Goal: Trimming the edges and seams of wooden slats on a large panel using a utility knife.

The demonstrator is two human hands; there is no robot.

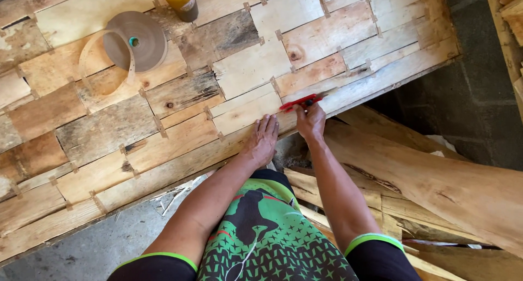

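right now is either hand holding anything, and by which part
The right hand grips a red cutter by its rear end. The left hand holds nothing, lying flat on the wood sheet.

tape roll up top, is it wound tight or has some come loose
Partly unwound. The brown tape roll lies flat on the patched wood sheet, and a loose strip curls out from it in a wide loop to the left.

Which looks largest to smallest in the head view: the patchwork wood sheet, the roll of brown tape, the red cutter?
1. Patchwork wood sheet, by far the largest, filling most of the view.
2. Roll of brown tape.
3. Red cutter, partly hidden in the right hand.
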